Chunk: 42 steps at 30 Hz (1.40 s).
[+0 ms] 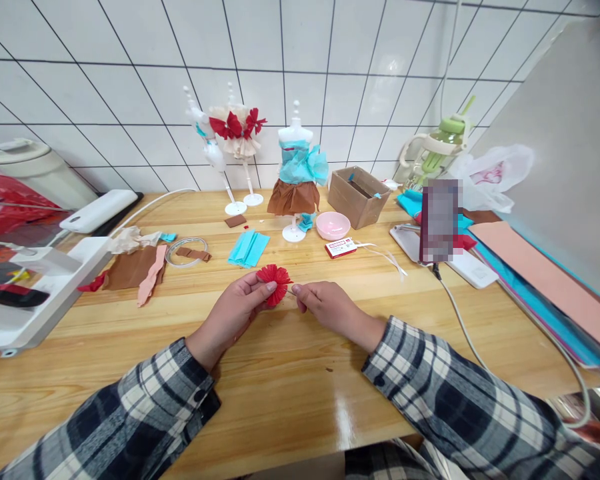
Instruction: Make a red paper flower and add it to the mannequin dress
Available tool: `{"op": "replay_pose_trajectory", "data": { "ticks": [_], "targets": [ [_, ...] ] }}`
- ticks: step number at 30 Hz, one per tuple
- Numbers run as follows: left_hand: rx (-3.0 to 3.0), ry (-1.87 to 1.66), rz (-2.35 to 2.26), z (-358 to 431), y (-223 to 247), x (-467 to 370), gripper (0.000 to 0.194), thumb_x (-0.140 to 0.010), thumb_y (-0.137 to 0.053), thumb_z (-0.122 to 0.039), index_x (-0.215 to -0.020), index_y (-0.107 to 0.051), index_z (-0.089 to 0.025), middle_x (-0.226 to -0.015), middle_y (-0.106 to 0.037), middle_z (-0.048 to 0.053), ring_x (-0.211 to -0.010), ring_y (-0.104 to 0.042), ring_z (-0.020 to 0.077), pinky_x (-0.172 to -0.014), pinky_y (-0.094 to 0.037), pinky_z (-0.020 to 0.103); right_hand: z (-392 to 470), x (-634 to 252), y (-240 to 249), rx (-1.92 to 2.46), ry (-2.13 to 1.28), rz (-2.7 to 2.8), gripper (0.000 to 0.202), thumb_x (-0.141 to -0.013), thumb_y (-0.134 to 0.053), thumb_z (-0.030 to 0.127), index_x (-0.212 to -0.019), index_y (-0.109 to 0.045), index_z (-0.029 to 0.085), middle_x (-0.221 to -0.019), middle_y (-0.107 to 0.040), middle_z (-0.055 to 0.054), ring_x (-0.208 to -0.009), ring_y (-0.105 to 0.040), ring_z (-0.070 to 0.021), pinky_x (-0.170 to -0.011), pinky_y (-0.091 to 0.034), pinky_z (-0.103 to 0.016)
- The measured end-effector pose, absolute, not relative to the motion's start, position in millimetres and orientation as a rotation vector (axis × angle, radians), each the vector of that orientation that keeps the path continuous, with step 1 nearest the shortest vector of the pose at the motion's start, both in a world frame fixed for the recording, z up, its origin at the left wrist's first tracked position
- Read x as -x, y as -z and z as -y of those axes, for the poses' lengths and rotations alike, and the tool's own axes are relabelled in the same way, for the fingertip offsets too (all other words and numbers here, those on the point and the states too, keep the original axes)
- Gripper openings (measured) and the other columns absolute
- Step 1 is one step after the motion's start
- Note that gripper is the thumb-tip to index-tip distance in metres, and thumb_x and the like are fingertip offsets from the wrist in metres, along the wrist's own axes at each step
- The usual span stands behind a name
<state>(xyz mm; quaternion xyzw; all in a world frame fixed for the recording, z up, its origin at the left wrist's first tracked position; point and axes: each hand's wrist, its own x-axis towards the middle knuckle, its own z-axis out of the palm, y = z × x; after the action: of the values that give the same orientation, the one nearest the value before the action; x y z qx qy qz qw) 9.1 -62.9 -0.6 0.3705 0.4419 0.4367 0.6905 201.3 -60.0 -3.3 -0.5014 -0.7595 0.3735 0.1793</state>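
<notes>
My left hand (233, 310) pinches a red crepe paper flower (279, 277) with fringed, round-spread petals, its thumb pressed on the flower's front. Just to the right, my right hand (330, 308) is closed, thumb against forefinger, on a thin wire-like piece (291, 291) that reaches toward the flower's edge. Whether this piece is fixed to the flower I cannot tell. Beyond the hands lie folded turquoise crepe paper (249, 249) and a small red-and-white box (341, 249) with white strips beside it.
Behind stand a small dress form (295, 170) in turquoise and brown paper, two more forms, a pink bowl (333, 225) and a cardboard box (359, 199). A power strip (55, 293) and paper scraps (130, 267) are left. Right are a phone (439, 220), cable and coloured sheets (555, 273).
</notes>
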Motion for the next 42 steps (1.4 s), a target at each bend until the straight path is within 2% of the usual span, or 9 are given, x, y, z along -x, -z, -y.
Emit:
{"op": "replay_pose_trajectory", "data": {
  "ticks": [12,20,42],
  "targets": [
    [-0.823,-1.012,-1.006,62.9,-0.3,-8.7,0.025,-0.073,-0.073,-0.025,-0.097,-0.067,-0.020,-0.090,-0.071,0.000,-0.075,-0.062,0.0090,-0.066,-0.049,0.017,61.1,-202.3,4.0,1.399,-1.066,2.088,0.056,-0.096,-0.024,0.050,-0.066,-0.059,0.018,-0.062,-0.056,0.002,-0.059,-0.048,-0.0095,-0.060,-0.030,-0.022],
    [-0.834,-0.979,-0.983,63.8,-0.5,-9.7,0.025,-0.073,-0.073,-0.025,-0.096,-0.068,-0.019,-0.098,-0.071,0.003,-0.078,-0.063,0.0098,-0.069,-0.049,0.018,60.5,-201.2,4.7,1.403,-1.047,2.116,0.054,-0.095,-0.025,0.052,-0.067,-0.058,0.018,-0.063,-0.057,0.002,-0.061,-0.049,-0.0101,-0.060,-0.030,-0.022],
    [-0.818,-0.995,-1.016,64.1,-3.4,-11.3,0.026,-0.070,-0.075,-0.024,-0.094,-0.067,-0.017,-0.091,-0.071,0.003,-0.074,-0.063,0.0119,-0.067,-0.050,0.021,60.3,-200.9,1.4,1.406,-1.048,2.118,0.053,-0.096,-0.028,0.049,-0.067,-0.059,0.018,-0.063,-0.058,0.001,-0.060,-0.049,-0.0098,-0.060,-0.031,-0.022]
  ]
}}
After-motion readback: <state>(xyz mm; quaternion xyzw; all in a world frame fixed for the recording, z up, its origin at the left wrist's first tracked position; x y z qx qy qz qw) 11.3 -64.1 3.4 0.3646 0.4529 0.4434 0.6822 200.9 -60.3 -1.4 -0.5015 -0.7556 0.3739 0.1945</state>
